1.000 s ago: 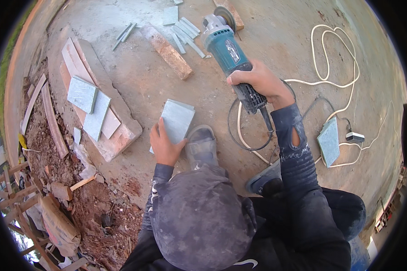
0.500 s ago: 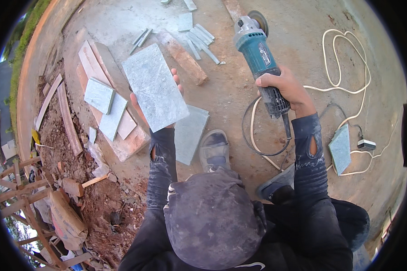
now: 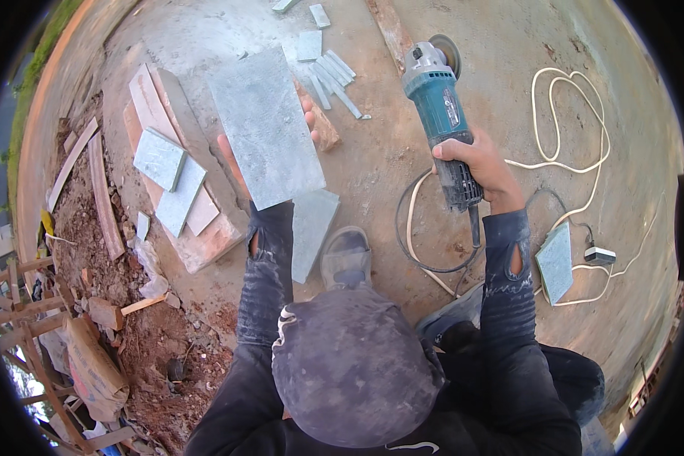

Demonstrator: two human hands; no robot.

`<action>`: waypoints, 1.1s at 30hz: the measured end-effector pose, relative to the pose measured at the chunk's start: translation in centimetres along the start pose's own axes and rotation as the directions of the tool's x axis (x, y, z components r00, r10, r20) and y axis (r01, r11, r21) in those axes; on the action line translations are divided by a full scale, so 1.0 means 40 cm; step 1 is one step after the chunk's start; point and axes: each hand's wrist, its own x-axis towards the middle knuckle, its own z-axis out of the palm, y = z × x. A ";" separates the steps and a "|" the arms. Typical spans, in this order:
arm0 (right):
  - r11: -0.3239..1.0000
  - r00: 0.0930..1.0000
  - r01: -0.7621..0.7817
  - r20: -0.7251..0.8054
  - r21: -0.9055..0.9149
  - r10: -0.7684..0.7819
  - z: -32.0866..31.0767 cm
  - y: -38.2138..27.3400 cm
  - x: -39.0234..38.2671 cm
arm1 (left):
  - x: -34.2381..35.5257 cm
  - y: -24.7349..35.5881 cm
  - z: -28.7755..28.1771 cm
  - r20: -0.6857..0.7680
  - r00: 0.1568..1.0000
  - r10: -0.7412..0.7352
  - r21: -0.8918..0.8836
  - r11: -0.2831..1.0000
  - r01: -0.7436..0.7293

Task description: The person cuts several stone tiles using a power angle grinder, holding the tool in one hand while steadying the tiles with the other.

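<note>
Dusty tan ground (image 3: pixel 387 175) fills most of the view, with reddish rubble (image 3: pixel 148 380) along the left. Left hand (image 3: pixel 236 169) has a pale grey-green tile (image 3: pixel 267 125) gripped from underneath, thumb at one long edge and fingertips round the other, so it's up off the ground, over toward the stone slab (image 3: pixel 224 239) side. Right hand (image 3: pixel 485 169) is wrapped round the dark rear end of a teal angle grinder (image 3: pixel 438 106), disc (image 3: pixel 446 55) pointing away from the person; can't tell whether it's spinning.

Just past the held piece there's a reddish bar (image 3: pixel 327 131), partly hidden, with thin cut strips (image 3: pixel 331 74) scattered beyond it. Another tile lies flat beside the sandalled foot (image 3: pixel 346 258). Couple more tiles (image 3: pixel 159 158) are piled on that slab at left. Over on the right, a cream cable (image 3: pixel 558 144) loops about, and one more cut tile (image 3: pixel 556 264) sits near a white connector (image 3: pixel 600 256).
</note>
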 end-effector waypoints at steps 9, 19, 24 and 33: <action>1.000 1.000 0.003 -0.002 0.003 -0.003 0.001 -0.002 0.004 | -0.023 -0.025 0.006 -0.079 0.996 0.029 0.060 0.998 -0.025; 0.997 1.000 -0.019 0.006 0.071 0.019 0.007 -0.002 0.004 | -0.035 -0.030 0.008 0.028 0.991 -0.128 -0.007 0.992 0.128; 0.999 1.000 -0.006 -0.015 0.044 0.007 -0.007 0.000 0.001 | -0.051 -0.007 -0.052 -0.642 0.747 0.174 0.397 0.909 0.129; 1.000 0.999 -0.011 -0.036 0.025 0.011 -0.010 0.022 0.011 | -0.030 0.068 0.006 -0.488 0.794 0.363 0.736 0.660 0.152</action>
